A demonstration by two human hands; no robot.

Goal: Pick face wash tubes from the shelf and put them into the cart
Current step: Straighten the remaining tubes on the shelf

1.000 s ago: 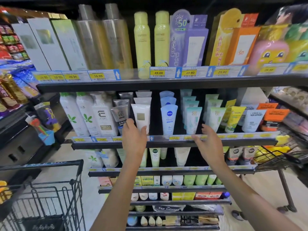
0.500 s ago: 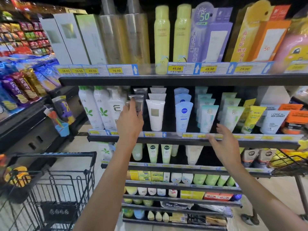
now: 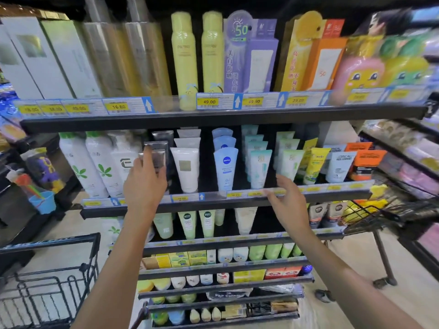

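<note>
Both arms reach up: left hand (image 3: 145, 186) fingers grip the silver tube (image 3: 155, 157), right hand (image 3: 288, 203) fingers spread loose.

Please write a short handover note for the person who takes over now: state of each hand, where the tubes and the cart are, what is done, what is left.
Left hand: grips the front silver tube on the second shelf; tube not yet clear of its row.
Right hand: open, holds nothing, at the shelf edge below the teal tubes.
Cart: lower left; no tubes visible in the part that shows.
Done: grasp on one tube.
Left: pull it out, put it in the cart, then take more tubes.
</note>
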